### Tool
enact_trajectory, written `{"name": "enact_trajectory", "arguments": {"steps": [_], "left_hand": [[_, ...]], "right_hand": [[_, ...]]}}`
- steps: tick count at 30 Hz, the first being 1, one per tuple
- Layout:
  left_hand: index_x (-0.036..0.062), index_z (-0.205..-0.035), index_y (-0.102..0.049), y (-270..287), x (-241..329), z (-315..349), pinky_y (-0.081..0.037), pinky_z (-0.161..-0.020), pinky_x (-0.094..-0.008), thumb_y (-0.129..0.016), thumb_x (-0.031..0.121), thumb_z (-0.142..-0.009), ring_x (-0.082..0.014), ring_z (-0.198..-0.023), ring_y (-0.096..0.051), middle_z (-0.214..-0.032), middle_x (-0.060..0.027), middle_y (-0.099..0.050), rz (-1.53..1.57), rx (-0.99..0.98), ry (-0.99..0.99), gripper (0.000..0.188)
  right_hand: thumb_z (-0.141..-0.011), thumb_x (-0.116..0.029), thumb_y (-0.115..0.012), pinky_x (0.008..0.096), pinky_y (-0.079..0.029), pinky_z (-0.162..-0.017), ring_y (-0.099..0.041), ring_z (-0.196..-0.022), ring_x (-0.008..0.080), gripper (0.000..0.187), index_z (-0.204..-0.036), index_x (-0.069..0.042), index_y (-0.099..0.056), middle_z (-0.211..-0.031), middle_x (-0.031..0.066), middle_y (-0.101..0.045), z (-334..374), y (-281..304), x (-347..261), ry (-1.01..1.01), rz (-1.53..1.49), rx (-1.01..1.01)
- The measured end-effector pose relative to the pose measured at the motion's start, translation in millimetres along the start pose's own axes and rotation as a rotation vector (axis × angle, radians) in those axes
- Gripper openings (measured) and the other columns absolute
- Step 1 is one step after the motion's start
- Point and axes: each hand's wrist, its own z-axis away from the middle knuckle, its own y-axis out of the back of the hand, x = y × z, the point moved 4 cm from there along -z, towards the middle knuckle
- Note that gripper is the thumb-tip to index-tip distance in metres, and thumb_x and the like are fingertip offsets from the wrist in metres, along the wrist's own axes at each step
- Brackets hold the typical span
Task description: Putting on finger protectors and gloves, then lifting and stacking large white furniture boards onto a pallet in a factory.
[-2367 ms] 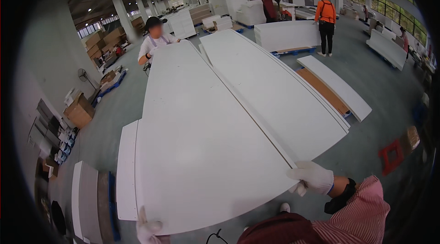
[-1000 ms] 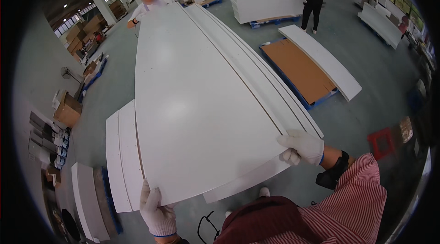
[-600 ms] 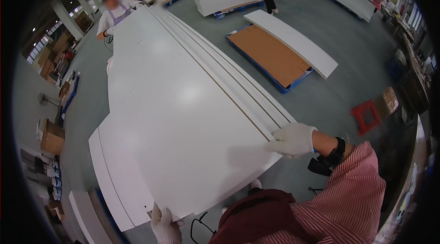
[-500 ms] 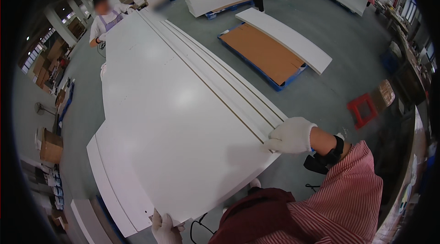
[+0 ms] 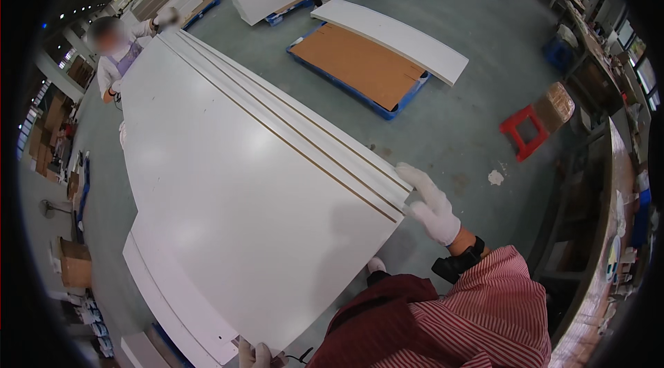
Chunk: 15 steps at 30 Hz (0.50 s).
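A large white panel (image 5: 228, 153) stretches away in front of me, with three narrow brown lines running lengthwise near its right side. At its near right corner is my right hand (image 5: 436, 212) in a white glove, thumb and fingers apart, holding nothing. My left hand (image 5: 254, 355), gloved too, is at the panel's near left corner, cut off by the lower picture edge. Its fingers are bent around a small brownish bit that I cannot make out. Below the panel on the left, another white board (image 5: 159, 285) sticks out.
A co-worker (image 5: 121, 57) in a lilac apron stands at the panel's far end. Beyond the right side, a blue pallet (image 5: 391, 113) carries a brown sheet (image 5: 366, 63) and a white board (image 5: 394, 39). A red stool (image 5: 523, 134) and a workbench (image 5: 588, 285) are at the right.
My right hand has let go of the panel's corner and spread its fingers. The co-worker's arm now reaches out over the far end. The whole view has shifted, with things lying farther left.
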Motion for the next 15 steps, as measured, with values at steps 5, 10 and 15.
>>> {"name": "enact_trajectory", "arguments": {"steps": [5, 10, 15], "left_hand": [[0.0023, -0.152, -0.039, -14, 4, 2, -0.053, -0.066, -0.0269, -0.053, 0.022, -0.103, -0.0137, -0.076, -0.06, -0.097, -0.005, -0.061, -0.071, 0.048, -0.026, 0.054], [-0.0009, -0.153, -0.036, -26, 13, -6, -0.056, -0.063, -0.0287, -0.055, 0.021, -0.103, -0.0138, -0.069, -0.06, -0.082, -0.0035, -0.058, 0.023, 0.042, -0.078, 0.059], [-0.0001, -0.156, -0.03, -36, 5, -16, -0.057, -0.061, -0.0278, -0.06, 0.017, -0.101, -0.0131, -0.067, -0.06, -0.085, -0.003, -0.056, 0.065, 0.028, -0.07, 0.066]], "right_hand": [[-0.077, -0.04, -0.071, 0.0445, -0.043, -0.108, -0.054, -0.128, 0.0419, 0.072, -0.136, -0.003, -0.055, -0.14, 0.0235, -0.055, -10, -11, -9, 0.098, 0.401, 0.011], [-0.087, -0.036, -0.064, 0.0434, -0.049, -0.099, -0.061, -0.116, 0.0411, 0.055, -0.129, -0.001, -0.06, -0.129, 0.023, -0.062, -16, -17, -10, 0.159, 0.35, 0.108], [-0.097, -0.03, -0.055, 0.0401, -0.05, -0.095, -0.065, -0.109, 0.038, 0.045, -0.13, 0.001, -0.059, -0.123, 0.0229, -0.065, -15, -14, -2, -0.071, 0.249, 0.112]]}}
